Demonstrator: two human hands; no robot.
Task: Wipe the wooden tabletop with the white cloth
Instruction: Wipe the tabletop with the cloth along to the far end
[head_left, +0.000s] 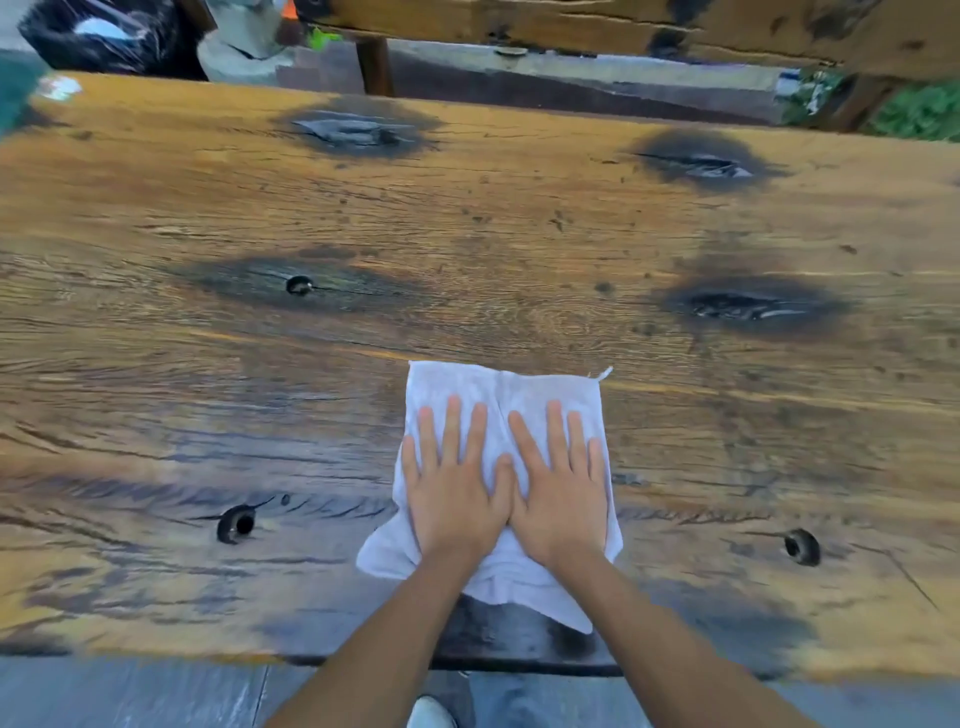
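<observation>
- White cloth (501, 400) lies spread on the wooden tabletop (467, 223), near the front edge, its near corners crumpled.
- Left hand (457, 483) presses flat on the cloth, fingers straight and a little apart.
- Right hand (563, 488) presses flat beside it, fingers also straight; the two thumbs touch.
- Dark knots and small holes mark the wood around the cloth.
- Black bag (109, 36) sits beyond the far left corner.

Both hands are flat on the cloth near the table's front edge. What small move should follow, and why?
Probably push the cloth forward. The left hand and right hand press it flat side by side, and most of the tabletop lies beyond it.
</observation>
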